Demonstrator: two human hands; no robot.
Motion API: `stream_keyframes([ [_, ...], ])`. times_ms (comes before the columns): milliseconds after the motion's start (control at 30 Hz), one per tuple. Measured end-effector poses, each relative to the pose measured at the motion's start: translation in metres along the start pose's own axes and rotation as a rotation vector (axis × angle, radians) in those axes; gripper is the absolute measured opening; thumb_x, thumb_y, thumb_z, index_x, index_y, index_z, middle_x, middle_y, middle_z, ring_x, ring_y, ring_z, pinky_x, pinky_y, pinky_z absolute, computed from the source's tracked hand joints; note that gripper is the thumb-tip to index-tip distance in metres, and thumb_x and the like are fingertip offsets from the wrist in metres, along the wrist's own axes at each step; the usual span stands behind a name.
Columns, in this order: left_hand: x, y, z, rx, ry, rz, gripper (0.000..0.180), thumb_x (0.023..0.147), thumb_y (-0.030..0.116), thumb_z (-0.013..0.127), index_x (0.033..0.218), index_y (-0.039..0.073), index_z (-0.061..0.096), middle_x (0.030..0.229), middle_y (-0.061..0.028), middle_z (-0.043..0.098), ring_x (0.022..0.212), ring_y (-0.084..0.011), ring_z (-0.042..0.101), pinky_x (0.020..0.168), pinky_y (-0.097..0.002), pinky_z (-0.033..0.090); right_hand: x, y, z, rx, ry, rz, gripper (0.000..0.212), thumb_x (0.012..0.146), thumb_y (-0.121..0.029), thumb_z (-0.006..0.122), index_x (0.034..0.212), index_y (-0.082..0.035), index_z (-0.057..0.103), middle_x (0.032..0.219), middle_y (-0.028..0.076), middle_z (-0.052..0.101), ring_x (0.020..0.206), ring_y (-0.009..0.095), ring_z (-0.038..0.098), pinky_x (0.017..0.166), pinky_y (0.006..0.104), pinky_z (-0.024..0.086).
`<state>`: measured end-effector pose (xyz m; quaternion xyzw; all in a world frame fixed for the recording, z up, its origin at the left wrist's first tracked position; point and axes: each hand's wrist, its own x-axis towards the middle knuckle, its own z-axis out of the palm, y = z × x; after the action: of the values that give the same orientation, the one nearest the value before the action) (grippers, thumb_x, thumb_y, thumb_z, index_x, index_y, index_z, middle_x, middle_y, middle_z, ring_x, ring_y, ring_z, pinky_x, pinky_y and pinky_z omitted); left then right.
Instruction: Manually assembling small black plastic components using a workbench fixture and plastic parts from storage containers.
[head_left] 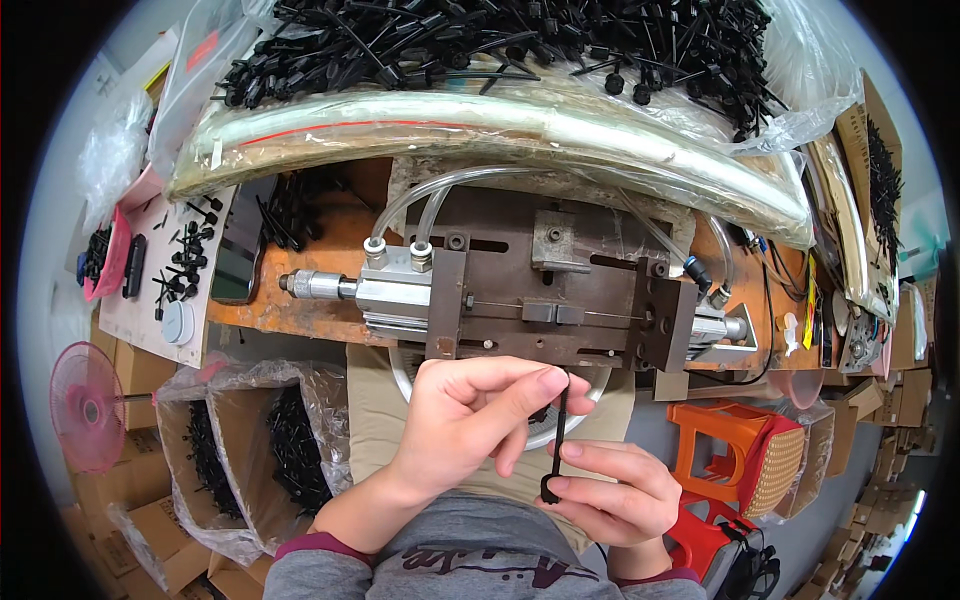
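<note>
A thin black plastic rod [560, 428] with a round knob at its lower end stands nearly upright in front of my lap. Its top end is pinched between the thumb and forefinger of my left hand [470, 412]. Lower down, the fingers of my right hand [622, 488] close on the rod beside the knob. Just beyond both hands is a dark metal fixture [500, 335] on the bench. A small grey block [553, 313] sits in its middle, between thin metal pins from either side.
Silver air cylinders [395, 300] with clear hoses flank the fixture. Behind it lies a big heap of black rods [500, 45] on a plastic-wrapped ledge. Lined boxes [240, 450] of black parts stand at left, an orange stool [710, 440] at right, a pink fan [88, 408] far left.
</note>
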<state>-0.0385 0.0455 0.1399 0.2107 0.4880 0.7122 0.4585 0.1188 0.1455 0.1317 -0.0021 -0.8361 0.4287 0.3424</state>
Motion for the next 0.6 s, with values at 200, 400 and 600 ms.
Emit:
stream_keyframes([
  [200,-0.0023,0.0025,0.0023,0.018,0.029,0.033,0.022,0.097,0.009,0.057,0.094,-0.008,0.07,0.087,-0.0217,0.072,0.039,-0.0046,0.05,0.038,-0.0177,0.036,-0.0024,0.0007,0.0013,0.013,0.006,-0.003,0.033,0.063,-0.002,0.084,0.094,0.0,0.073,0.109,0.016,0.069,0.09,0.03,0.072,0.075,0.0355,0.061],
  [400,-0.0034,0.0001,0.0031,0.057,0.049,0.07,0.021,0.097,0.009,0.058,0.094,-0.008,0.07,0.087,-0.0208,0.073,0.04,-0.0045,0.05,0.038,-0.0177,0.037,-0.0031,0.0002,0.0014,-0.008,0.003,-0.001,0.033,0.063,-0.002,0.084,0.094,0.001,0.072,0.108,0.017,0.069,0.09,0.031,0.072,0.075,0.0359,0.061],
  [600,-0.0019,-0.0025,0.0011,0.084,0.049,0.073,0.021,0.097,0.009,0.058,0.094,-0.008,0.07,0.088,-0.0197,0.073,0.04,-0.0045,0.051,0.038,-0.0178,0.038,-0.0026,0.0001,0.0012,-0.024,0.005,0.013,0.032,0.064,-0.002,0.084,0.094,0.001,0.072,0.108,0.018,0.069,0.09,0.031,0.071,0.076,0.0364,0.061],
])
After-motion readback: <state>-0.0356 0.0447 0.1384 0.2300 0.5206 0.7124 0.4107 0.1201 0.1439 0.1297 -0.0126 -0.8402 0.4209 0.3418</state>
